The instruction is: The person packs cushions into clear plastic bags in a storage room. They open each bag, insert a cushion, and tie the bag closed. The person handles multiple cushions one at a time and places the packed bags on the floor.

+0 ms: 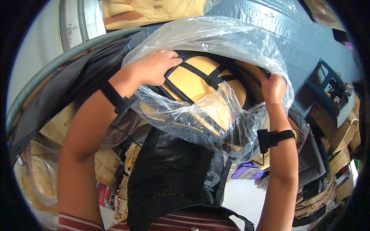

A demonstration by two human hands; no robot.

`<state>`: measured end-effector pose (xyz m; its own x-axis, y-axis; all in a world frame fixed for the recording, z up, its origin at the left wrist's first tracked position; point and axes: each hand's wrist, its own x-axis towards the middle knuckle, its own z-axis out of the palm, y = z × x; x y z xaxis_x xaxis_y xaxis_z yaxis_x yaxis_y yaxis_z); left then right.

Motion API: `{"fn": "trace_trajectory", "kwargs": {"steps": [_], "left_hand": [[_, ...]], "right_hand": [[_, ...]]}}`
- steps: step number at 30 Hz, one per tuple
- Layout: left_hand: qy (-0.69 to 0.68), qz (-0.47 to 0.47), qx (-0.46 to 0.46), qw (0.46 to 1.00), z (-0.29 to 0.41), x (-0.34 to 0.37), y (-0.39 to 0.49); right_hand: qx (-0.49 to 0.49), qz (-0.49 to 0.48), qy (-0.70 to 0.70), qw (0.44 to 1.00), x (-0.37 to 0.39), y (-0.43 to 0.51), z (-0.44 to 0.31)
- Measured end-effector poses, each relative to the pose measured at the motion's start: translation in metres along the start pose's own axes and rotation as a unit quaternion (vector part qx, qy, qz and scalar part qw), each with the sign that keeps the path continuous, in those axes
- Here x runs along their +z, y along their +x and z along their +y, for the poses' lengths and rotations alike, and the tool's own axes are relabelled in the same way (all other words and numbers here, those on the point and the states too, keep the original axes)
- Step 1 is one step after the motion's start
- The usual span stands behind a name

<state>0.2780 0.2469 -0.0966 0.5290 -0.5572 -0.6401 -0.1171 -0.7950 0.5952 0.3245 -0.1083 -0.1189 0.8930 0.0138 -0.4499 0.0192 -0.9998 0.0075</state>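
Observation:
A large clear plastic bag (231,31) lies open before me, its mouth spread wide. Inside it are yellow padded fabric items with black edging; the uppermost padded item (190,76) has crossed black straps. My left hand (157,66) grips this item's left edge at the mouth of the bag, its thumb hidden. On the right side, my right hand (274,86) is closed around the plastic rim, and a dark edge of the contents lies against its thumb. Black bands with small devices circle both wrists.
A curved metal rail (57,62) with dark fabric runs along the left. More yellow padded goods (156,11) lie beyond the bag. Cardboard pieces (344,138) and a blue plastic stool-like object (326,83) stand at right. A black apron (173,167) hangs from my front.

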Motion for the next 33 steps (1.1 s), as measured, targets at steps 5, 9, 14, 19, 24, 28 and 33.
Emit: {"fn": "trace_trajectory", "kwargs": {"steps": [5,9,14,19,24,28,33], "left_hand": [[0.125,-0.008,0.049,0.991,0.006,0.002,0.001],[-0.006,0.085,0.005,0.996,0.006,-0.003,0.021],[0.016,0.234,-0.059,0.97,0.015,-0.014,0.067],[0.01,0.318,-0.122,0.94,0.029,-0.017,0.087],[0.101,0.382,-0.128,0.91,0.033,-0.017,0.074],[0.161,0.391,-0.083,0.902,0.033,-0.015,0.065],[0.053,0.378,-0.087,0.92,0.054,0.015,0.041]], "right_hand": [[-0.007,-0.01,0.02,1.0,-0.007,-0.003,-0.005],[-0.061,0.017,0.148,0.987,-0.017,-0.025,-0.013],[-0.113,-0.109,0.284,0.946,-0.051,-0.128,-0.014],[-0.373,-0.427,0.264,0.78,-0.07,-0.233,-0.053],[-0.295,-0.269,0.232,0.887,-0.04,-0.204,-0.073],[-0.161,-0.23,0.181,0.943,-0.019,-0.155,-0.104],[-0.273,-0.309,0.183,0.893,-0.037,-0.153,-0.113]]}}
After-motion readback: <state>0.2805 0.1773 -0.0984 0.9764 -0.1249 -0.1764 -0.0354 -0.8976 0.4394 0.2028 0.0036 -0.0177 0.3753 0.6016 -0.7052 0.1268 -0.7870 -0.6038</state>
